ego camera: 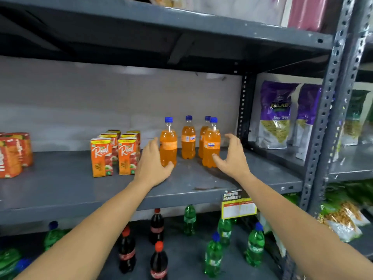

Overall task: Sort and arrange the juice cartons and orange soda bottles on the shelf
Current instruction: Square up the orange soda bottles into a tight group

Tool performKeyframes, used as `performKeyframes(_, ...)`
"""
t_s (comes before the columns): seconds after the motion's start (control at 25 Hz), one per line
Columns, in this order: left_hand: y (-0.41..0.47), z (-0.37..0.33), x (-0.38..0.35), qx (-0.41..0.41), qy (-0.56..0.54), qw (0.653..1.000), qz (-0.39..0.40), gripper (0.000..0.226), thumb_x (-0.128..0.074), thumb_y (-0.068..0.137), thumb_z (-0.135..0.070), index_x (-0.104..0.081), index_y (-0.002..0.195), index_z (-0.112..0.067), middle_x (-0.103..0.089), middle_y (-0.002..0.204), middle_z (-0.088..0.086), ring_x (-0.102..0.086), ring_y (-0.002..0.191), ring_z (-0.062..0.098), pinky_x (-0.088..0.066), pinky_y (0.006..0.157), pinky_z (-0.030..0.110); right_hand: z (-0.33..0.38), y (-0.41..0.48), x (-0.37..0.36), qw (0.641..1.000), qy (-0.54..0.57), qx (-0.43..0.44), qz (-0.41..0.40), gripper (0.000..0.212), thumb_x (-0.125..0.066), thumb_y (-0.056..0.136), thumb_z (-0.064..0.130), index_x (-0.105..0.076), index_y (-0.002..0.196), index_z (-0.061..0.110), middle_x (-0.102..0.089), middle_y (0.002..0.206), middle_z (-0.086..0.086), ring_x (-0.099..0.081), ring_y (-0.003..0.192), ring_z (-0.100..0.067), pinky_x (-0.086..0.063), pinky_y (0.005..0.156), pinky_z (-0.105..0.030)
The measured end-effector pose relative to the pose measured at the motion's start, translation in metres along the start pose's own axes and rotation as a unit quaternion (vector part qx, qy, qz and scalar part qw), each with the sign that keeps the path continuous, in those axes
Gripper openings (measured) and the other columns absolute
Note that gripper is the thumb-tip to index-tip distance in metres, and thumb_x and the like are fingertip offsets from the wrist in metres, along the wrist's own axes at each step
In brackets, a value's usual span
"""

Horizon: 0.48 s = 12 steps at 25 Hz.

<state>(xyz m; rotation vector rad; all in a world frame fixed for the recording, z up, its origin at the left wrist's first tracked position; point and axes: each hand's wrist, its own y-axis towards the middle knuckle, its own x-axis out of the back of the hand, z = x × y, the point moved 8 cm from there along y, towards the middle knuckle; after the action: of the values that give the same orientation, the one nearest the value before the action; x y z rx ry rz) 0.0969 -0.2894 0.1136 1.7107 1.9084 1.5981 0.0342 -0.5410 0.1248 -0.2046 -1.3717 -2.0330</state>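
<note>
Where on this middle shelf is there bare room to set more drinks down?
Widest bare patch: between the shrink-wrapped carton pack and the Real juice cartons. The shelf's front strip is bare too. It is crowded around the orange soda bottles, flanked by both hands.

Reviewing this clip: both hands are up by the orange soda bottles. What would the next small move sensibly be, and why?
Probably close both hands inward: the left hand touches the front-left orange bottle, the right hand is open beside the front-right bottle. The four bottles stand loosely, unevenly spaced, so squeezing them together would tidy the group beside the juice cartons.
</note>
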Motion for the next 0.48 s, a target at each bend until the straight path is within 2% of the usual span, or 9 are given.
performKeyframes(0.08, 0.009, 0.016, -0.014, 0.080, -0.027, 0.996, 0.017, 0.086, -0.075, 0.072, -0.025, -0.026, 0.140, -0.007, -0.043, 0.138, 0.017, -0.042, 0.126, 0.032, -0.038, 0.097, 0.040, -0.020, 0.008, -0.016, 0.995, 0.056, -0.043, 0.075, 0.087, -0.073, 0.072, 0.035, -0.025, 0.140, 0.011, -0.046, 0.136, -0.010, -0.045, 0.123, -0.021, -0.037, 0.097, -0.029)
performKeyframes(0.12, 0.013, 0.019, -0.020, 0.100, -0.047, 0.994, 0.026, 0.081, -0.076, 0.072, -0.022, -0.030, 0.138, -0.009, -0.047, 0.134, 0.016, -0.045, 0.124, 0.032, -0.040, 0.095, 0.039, -0.027, 0.011, -0.024, 0.989, 0.079, -0.062, 0.112, 0.091, -0.075, 0.071, 0.038, -0.021, 0.141, 0.015, -0.049, 0.133, -0.007, -0.047, 0.119, -0.019, -0.038, 0.094, -0.028)
performKeyframes(0.2, 0.019, 0.020, -0.029, 0.112, -0.071, 0.991, 0.021, 0.059, -0.076, 0.071, -0.014, -0.043, 0.119, -0.018, -0.059, 0.110, 0.008, -0.056, 0.110, 0.030, -0.044, 0.083, 0.034, -0.039, 0.016, -0.037, 0.975, 0.118, -0.086, 0.167, 0.089, -0.078, 0.068, 0.043, -0.025, 0.136, 0.021, -0.053, 0.127, -0.002, -0.053, 0.111, -0.015, -0.043, 0.088, -0.028)
performKeyframes(0.24, 0.021, 0.019, -0.030, 0.117, -0.079, 0.990, 0.012, 0.056, -0.078, 0.069, -0.012, -0.045, 0.113, -0.020, -0.061, 0.104, 0.006, -0.059, 0.104, 0.027, -0.045, 0.081, 0.032, -0.043, 0.018, -0.041, 0.969, 0.131, -0.092, 0.186, 0.084, -0.079, 0.067, 0.044, -0.030, 0.132, 0.023, -0.054, 0.126, 0.000, -0.054, 0.110, -0.015, -0.046, 0.086, -0.028)
performKeyframes(0.36, 0.026, 0.005, -0.041, 0.125, -0.107, 0.986, 0.003, 0.072, -0.086, 0.063, -0.015, -0.046, 0.122, -0.014, -0.063, 0.117, 0.011, -0.060, 0.098, 0.019, -0.051, 0.084, 0.034, -0.055, 0.024, -0.047, 0.958, 0.151, -0.093, 0.224, 0.074, -0.079, 0.067, 0.044, -0.037, 0.126, 0.027, -0.053, 0.131, 0.001, -0.053, 0.110, -0.012, -0.047, 0.084, -0.028)
performKeyframes(0.48, 0.031, -0.015, -0.058, 0.121, -0.079, 0.989, -0.004, 0.080, -0.090, 0.058, -0.025, -0.046, 0.123, -0.013, -0.062, 0.121, 0.013, -0.062, 0.103, 0.025, -0.054, 0.087, 0.042, -0.069, 0.033, -0.044, 0.957, 0.158, -0.092, 0.224, 0.075, -0.079, 0.068, 0.042, -0.037, 0.128, 0.026, -0.051, 0.134, -0.001, -0.051, 0.112, -0.013, -0.044, 0.083, -0.028)
